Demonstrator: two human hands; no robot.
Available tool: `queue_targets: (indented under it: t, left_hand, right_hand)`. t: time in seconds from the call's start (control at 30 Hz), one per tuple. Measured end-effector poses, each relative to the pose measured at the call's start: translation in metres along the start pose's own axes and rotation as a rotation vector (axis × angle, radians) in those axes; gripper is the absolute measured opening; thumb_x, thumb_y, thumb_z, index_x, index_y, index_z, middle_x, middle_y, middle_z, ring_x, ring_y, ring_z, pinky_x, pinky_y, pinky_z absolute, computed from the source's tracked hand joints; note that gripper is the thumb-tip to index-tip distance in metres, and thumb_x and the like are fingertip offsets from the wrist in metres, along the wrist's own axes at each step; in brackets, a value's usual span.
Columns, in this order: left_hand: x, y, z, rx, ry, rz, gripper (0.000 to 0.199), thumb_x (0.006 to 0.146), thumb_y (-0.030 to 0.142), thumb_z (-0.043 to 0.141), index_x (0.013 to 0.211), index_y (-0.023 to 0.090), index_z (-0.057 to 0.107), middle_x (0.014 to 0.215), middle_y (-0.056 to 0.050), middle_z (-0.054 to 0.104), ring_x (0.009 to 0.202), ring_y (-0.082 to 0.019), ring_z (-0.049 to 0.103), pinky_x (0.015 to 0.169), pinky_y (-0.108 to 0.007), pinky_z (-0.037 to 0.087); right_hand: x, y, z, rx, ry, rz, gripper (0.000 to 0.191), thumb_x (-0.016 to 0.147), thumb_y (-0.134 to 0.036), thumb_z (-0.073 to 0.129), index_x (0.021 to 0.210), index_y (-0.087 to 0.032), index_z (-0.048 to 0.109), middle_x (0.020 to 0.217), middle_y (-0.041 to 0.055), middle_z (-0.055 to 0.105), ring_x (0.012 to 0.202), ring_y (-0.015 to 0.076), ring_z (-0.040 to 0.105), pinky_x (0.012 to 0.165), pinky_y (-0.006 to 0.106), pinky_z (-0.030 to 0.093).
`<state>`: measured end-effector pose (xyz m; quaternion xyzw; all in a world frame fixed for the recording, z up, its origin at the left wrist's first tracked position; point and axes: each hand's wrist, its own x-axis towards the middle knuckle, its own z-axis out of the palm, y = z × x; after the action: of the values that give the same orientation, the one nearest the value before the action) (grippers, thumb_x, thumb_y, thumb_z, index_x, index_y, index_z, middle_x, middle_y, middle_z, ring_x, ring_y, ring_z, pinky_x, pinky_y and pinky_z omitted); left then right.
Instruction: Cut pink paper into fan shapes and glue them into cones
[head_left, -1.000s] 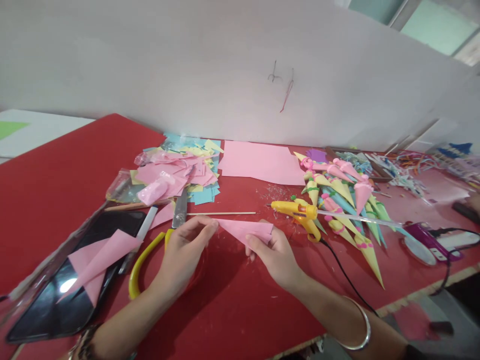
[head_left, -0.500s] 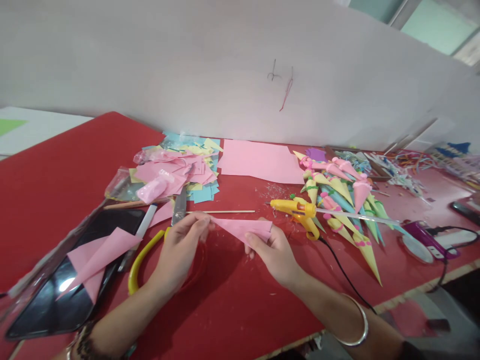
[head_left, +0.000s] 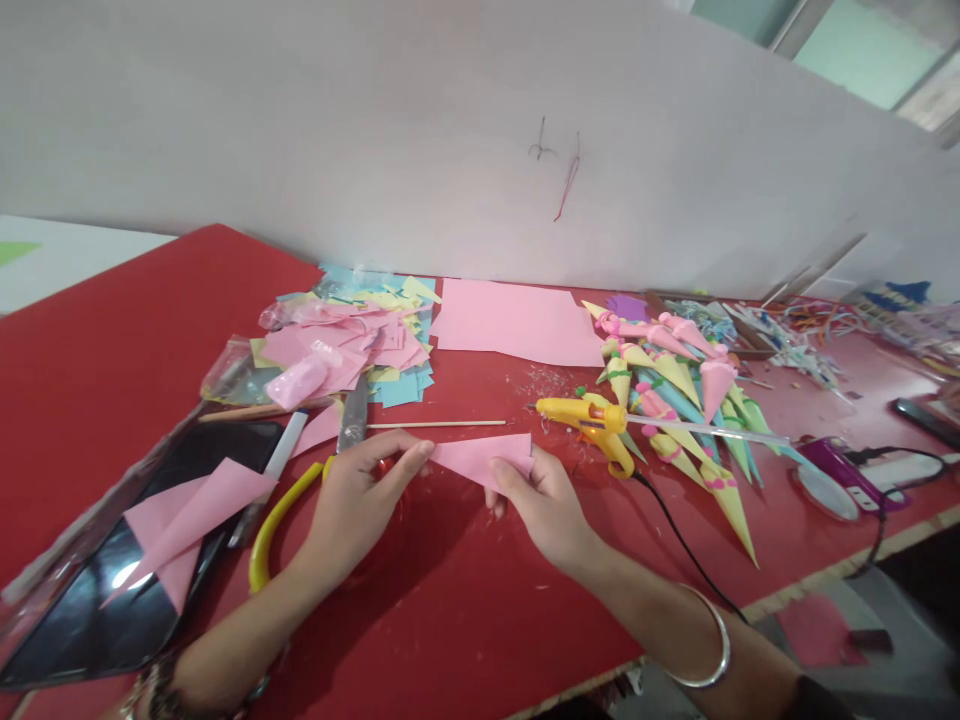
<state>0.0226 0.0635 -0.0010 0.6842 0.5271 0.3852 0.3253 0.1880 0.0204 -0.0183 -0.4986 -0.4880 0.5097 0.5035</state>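
Note:
A pink paper cone (head_left: 476, 459) is stretched between my two hands above the red table. My left hand (head_left: 367, 495) pinches its narrow tip between thumb and fingers. At the wide end my right hand (head_left: 541, 500) grips it, thumb on the near face and fingers behind. The yellow handles of a pair of scissors (head_left: 271, 530) lie beside my left forearm, partly hidden by it. Right of my right hand rests a yellow glue gun (head_left: 589, 420) with a clear glue stick in its back. A thin wooden stick (head_left: 450, 425) lies just beyond the cone.
Finished paper cones (head_left: 679, 390) in several colours are heaped at the right. Paper pieces (head_left: 352, 345) pile up back left, beside a large pink sheet (head_left: 517, 320). A black tablet-like slab (head_left: 82, 620) bears pink cut pieces (head_left: 180, 530). The glue gun's cord (head_left: 686, 540) runs over the table's front edge.
The paper's wide end looks more even and tightly rolled now. My left fingers have shifted slightly along the tip. The whole view has drifted a little.

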Motion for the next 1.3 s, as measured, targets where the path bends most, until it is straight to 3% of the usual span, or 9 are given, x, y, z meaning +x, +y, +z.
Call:
queue_targets:
  t: [0.47,0.6,0.77,0.93,1.1,1.3]
  left_hand:
    - [0.002,0.002,-0.003,0.0,0.0,-0.005,0.037,0.078,0.037,0.043,0.045,0.021,0.048,0.047,0.003,0.055,0.048,-0.013,0.048,0.055,-0.022,0.04]
    - [0.002,-0.005,-0.005,0.025,-0.031,0.063,0.04,0.081,0.036,0.039,0.047,0.021,0.053,0.048,0.002,0.057,0.049,-0.014,0.051,0.055,-0.024,0.04]
    - [0.002,-0.003,-0.013,0.094,0.09,0.272,0.034,0.085,0.032,0.032,0.068,0.023,0.06,0.068,-0.002,0.063,0.067,-0.017,0.056,0.065,-0.028,0.041]
    - [-0.001,-0.002,-0.01,0.338,-0.091,0.479,0.018,0.075,0.039,0.053,0.077,0.023,0.062,0.071,-0.001,0.066,0.065,-0.017,0.056,0.066,-0.028,0.038]
    - [-0.004,-0.009,0.001,0.44,-0.162,0.38,0.033,0.074,0.046,0.052,0.051,0.022,0.05,0.044,0.002,0.049,0.047,-0.014,0.043,0.048,-0.024,0.028]
    - [0.001,-0.003,0.0,0.345,-0.324,0.276,0.033,0.079,0.038,0.043,0.05,0.021,0.047,0.044,0.004,0.05,0.044,-0.011,0.043,0.046,-0.022,0.027]
  right_hand:
    - [-0.001,0.0,0.0,-0.029,0.025,-0.018,0.022,0.079,-0.035,0.051,0.064,-0.019,0.049,0.051,-0.0033,0.052,0.046,0.0085,0.048,0.047,0.021,0.04]
    - [0.001,0.002,-0.002,-0.041,0.084,-0.021,0.02,0.077,-0.035,0.054,0.066,-0.019,0.051,0.05,-0.0035,0.052,0.046,0.0089,0.048,0.046,0.021,0.04]
    - [0.001,0.003,-0.003,-0.134,0.045,-0.025,0.024,0.079,-0.035,0.052,0.061,-0.019,0.049,0.05,-0.0029,0.052,0.047,0.0095,0.049,0.048,0.021,0.039]
    - [-0.001,0.003,-0.001,-0.286,-0.038,-0.069,0.023,0.079,-0.032,0.052,0.061,-0.019,0.051,0.051,-0.0035,0.051,0.048,0.0093,0.046,0.049,0.021,0.035]
    - [-0.002,0.003,0.0,-0.312,-0.016,-0.108,0.027,0.079,-0.033,0.052,0.056,-0.019,0.048,0.05,-0.0037,0.051,0.048,0.0091,0.045,0.049,0.021,0.034]
    - [-0.001,0.002,-0.002,-0.343,0.016,-0.091,0.028,0.08,-0.032,0.051,0.056,-0.02,0.042,0.047,-0.005,0.047,0.045,0.0086,0.044,0.048,0.021,0.033]
